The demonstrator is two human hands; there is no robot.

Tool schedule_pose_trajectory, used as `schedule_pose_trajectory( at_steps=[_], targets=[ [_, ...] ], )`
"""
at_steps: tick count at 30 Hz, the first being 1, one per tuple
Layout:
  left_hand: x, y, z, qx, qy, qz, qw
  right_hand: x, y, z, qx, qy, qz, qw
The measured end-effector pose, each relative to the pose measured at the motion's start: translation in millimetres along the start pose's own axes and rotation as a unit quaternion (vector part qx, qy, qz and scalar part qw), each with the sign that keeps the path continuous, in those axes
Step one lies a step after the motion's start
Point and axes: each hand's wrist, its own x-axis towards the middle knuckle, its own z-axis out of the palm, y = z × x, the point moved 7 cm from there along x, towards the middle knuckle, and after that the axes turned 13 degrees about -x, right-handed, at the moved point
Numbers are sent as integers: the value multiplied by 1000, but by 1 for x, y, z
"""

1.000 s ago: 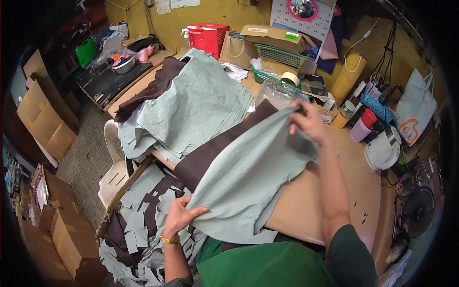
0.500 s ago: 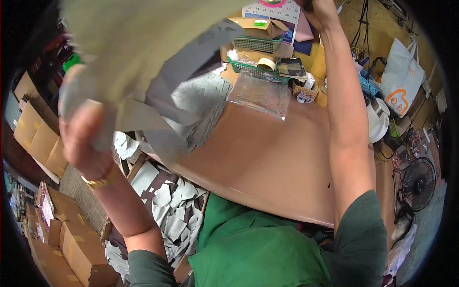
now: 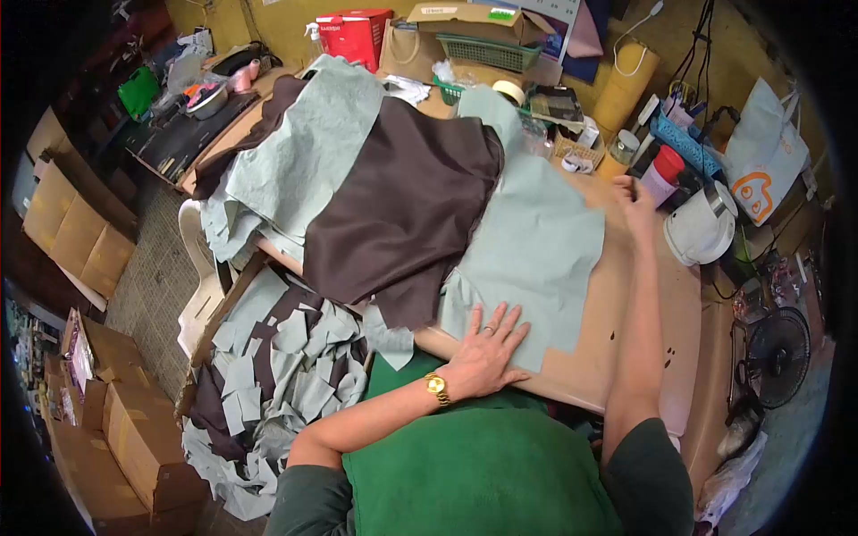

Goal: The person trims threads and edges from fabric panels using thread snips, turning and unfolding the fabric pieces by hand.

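Observation:
A large piece of leather or suede-like sheet lies across the table, with a pale grey-green side (image 3: 545,232) showing on the right and a dark brown side (image 3: 402,196) folded over in the middle. My left hand (image 3: 487,353) rests flat on its front right part, fingers spread. Above the table's right side is my right hand (image 3: 636,210), off the sheet, its fingers loosely bent with nothing visible in them. A red-topped pink cup (image 3: 663,174) stands close to that hand. More pale sheet (image 3: 308,143) drapes over the table's left end.
Below the table's left edge, a bin holds many grey and brown scraps (image 3: 295,357). A white kettle (image 3: 702,225), a jar (image 3: 621,150) and green baskets (image 3: 490,54) line the right and back. Cardboard boxes (image 3: 152,438) sit on the floor at left; a black fan (image 3: 778,344) stands right.
The raised sheet has come down and spread over the table, covering the clear plastic bag. My left hand dropped from upper left onto it; my right hand lowered from the back.

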Motion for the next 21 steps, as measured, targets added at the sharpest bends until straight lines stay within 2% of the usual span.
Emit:
schedule_pose_trajectory(
  at_steps=[1,2,3,4,5,6,7,9,10,11,12,13,14,15,16,17,19,21],
  targets=[
    [3,6,8,4,6,12,1000,-27,-39,18,46,-33,-9,998],
    [9,14,16,5,-7,4,1000,-58,-67,45,36,-190,45,980],
    [15,21,24,1,-10,5,1000,-84,-88,72,-63,-276,-64,957],
    [21,25,32,21,-19,-10,1000,-117,-121,95,-104,-357,-92,924],
    [25,28,39,41,-27,-26,998,-146,-140,117,-40,-317,-249,914],
    [29,24,51,-8,-85,-55,995,-170,-158,131,-89,-348,-279,891],
    [31,24,54,-11,-88,-56,994,-189,-172,142,-137,-379,-307,862],
    [33,25,54,-43,-68,-46,996,-197,-167,169,-123,-374,-310,866],
    [28,33,40,-5,36,11,999,-199,-161,182,-109,-368,-315,868],
    [24,30,39,-4,33,11,999,-190,-149,191,-61,-347,-236,906],
    [23,26,47,-59,-60,8,996,-180,-125,202,30,-352,-106,930],
    [18,24,54,-112,-149,4,982,-173,-98,216,119,-350,25,929],
    [8,31,29,-122,42,122,984,-167,-73,225,159,-329,58,929],
    [0,26,12,-121,45,123,984,-164,-92,200,165,-306,152,925],
    [-8,10,-8,-247,10,37,968,-165,-83,200,198,-313,191,909],
    [-18,-5,-20,-367,-28,-49,929,-167,-74,199,232,-318,230,890],
    [-36,-31,-63,-293,157,-108,937,-167,-74,203,234,-303,210,900],
    [-45,-52,-82,-239,247,-108,933,-168,-76,202,233,-291,189,908]
  ],
)
